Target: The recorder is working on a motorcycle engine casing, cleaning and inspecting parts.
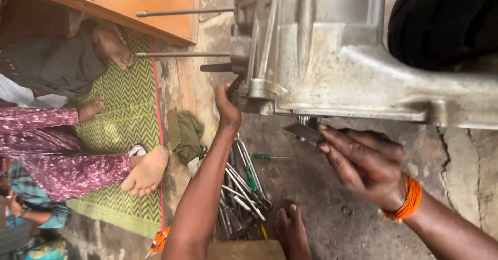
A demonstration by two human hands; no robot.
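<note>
Grey metal engine casing (332, 58) fills the upper right of the frame. Right hand (363, 161) pinches a flat metal piece (305, 131) beneath it; left hand (227, 107) grips the casing's lower left edge. Tools (241, 187) lie on the floor at bottom centre.

Engine casing (332, 58) up top. L hand (227, 107) at its left corner, R hand (363, 161) under it w/ blade (305, 132). Tool pile (241, 187) below casing, mat (127, 115) left of it.
</note>
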